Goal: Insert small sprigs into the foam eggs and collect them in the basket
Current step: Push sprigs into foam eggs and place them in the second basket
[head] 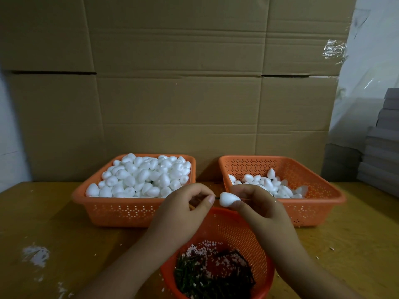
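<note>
A worn wooden table point(64, 223) dusted with white crumbs fills the lower frame, backed by a wall of cardboard point(172, 83), with grey stacked boxes point(380, 147) at the right edge. At centre, the right hand point(257, 203) pinches a white foam egg point(229, 199), pointed end toward the left hand point(185, 208), which pinches a thin dark sprig point(216, 198) whose tip meets the egg's point. Behind sit a full basket point(121, 210) on the left and a sparsely filled one point(319, 203) on the right, while a round basket point(233, 229) of dark sprigs lies below the hands.
</note>
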{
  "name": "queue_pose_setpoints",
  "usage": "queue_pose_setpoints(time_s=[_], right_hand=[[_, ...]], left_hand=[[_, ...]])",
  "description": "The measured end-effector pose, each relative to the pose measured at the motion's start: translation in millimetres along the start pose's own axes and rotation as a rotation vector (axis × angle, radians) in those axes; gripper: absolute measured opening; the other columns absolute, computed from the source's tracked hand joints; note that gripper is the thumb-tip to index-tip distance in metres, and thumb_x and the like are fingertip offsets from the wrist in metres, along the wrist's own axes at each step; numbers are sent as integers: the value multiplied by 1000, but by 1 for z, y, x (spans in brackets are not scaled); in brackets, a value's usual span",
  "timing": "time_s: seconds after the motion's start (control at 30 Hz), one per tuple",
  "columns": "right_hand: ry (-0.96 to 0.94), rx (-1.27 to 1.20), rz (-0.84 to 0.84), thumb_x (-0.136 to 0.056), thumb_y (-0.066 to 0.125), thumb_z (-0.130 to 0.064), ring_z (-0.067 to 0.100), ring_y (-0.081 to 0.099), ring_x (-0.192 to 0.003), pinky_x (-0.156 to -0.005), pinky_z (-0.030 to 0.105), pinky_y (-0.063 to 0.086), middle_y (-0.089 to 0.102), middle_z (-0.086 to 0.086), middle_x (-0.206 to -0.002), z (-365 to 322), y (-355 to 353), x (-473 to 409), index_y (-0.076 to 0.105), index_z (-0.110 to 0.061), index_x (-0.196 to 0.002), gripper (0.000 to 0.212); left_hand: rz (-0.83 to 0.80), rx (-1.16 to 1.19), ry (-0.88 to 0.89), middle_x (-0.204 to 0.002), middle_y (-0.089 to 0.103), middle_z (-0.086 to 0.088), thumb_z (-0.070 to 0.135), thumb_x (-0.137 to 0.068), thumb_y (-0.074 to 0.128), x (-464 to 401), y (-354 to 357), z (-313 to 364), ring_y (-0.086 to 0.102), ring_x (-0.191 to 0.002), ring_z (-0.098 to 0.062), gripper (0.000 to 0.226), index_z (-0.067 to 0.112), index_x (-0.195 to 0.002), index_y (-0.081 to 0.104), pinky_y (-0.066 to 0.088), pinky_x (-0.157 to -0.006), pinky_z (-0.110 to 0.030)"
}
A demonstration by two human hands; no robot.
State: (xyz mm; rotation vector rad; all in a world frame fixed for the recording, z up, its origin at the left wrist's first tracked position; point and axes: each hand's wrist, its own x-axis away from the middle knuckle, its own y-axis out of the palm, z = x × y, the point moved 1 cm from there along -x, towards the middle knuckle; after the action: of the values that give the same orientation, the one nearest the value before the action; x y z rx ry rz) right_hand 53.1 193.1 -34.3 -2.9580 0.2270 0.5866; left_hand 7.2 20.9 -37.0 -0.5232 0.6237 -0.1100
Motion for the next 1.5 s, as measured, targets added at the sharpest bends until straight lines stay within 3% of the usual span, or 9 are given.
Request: queue_pose_setpoints(time_s=[0.13, 0.3, 0.4, 0.53, 0.7, 1.03, 1.17, 1.27, 1.5], right_hand=[[-15, 13, 29, -89, 64, -20, 0, 65, -79, -67, 8, 45, 72, -5, -82, 3, -1, -2, 71, -20, -98, 12], [-25, 23, -24, -91, 61, -21, -4, 62, -64, -60, 5, 44, 69, -10, -68, 4, -1, -3, 72, -17, -90, 12], [-37, -2, -31, -90, 63, -19, -4, 63, -64, -60, 5, 44, 70, -10, -66, 4, -1, -2, 73, -19, -89, 10], [-58, -36, -18, -85, 68, -17, 2, 65, -75, -67, 11, 47, 71, -6, -76, 3, 0, 0, 73, -21, -93, 10], [-81, 11, 1, -84, 71, -14, 19, 66, -88, -78, 30, 51, 71, 4, -88, 4, 0, -1, 72, -23, -93, 13], [-123, 68, -23, -81, 72, -7, 16, 65, -85, -80, 34, 54, 71, -5, -93, 5, 0, -2, 71, -24, -96, 22], [-46, 6, -5, -81, 73, -21, 17, 68, -93, -85, 36, 54, 73, -2, -96, 8, -1, -2, 69, -23, -102, 21], [-39, 10, 11, -82, 72, -17, 17, 68, -93, -88, 40, 54, 73, 0, -95, 6, -1, -2, 70, -22, -100, 18], [-201, 99, 65, -80, 74, -14, 7, 66, -84, -75, 18, 52, 69, -14, -93, -2, -1, 4, 68, -28, -97, 23]], left_hand=[[14, 10, 17, -88, 65, 27, 21, -91, 65, 0, -1, 2, 61, -88, 5, 24, 45, -90, 64, 42, -71, -6], [32, 8, 17, -89, 65, 27, 22, -89, 67, 1, -1, 3, 60, -89, 4, 22, 44, -87, 66, 44, -70, -10], [39, 35, 2, -89, 66, 24, 22, -88, 68, 0, 0, 4, 62, -88, 1, 20, 42, -87, 67, 50, -73, -20], [29, 76, -26, -88, 67, 23, 27, -92, 63, 1, 0, 3, 63, -84, -1, 13, 39, -91, 68, 53, -78, -28], [34, 82, -35, -81, 67, 22, 32, -96, 58, 1, 0, 3, 64, -81, -5, 13, 38, -89, 67, 54, -79, -36], [42, 82, -28, -80, 67, 22, 27, -90, 65, -1, -2, 2, 62, -79, 0, 14, 35, -80, 67, 47, -73, -22], [68, 100, -30, -84, 68, 19, 22, -88, 68, -2, -3, 4, 63, -83, -2, 15, 35, -80, 68, 51, -76, -26], [72, 88, -30, -84, 68, 20, 21, -87, 69, -2, -4, 4, 63, -84, -2, 16, 36, -80, 68, 53, -78, -29], [29, -31, 20, -89, 66, 25, 29, -87, 69, -2, -5, 0, 61, -91, 4, 14, 43, -88, 66, 48, -73, -20]])
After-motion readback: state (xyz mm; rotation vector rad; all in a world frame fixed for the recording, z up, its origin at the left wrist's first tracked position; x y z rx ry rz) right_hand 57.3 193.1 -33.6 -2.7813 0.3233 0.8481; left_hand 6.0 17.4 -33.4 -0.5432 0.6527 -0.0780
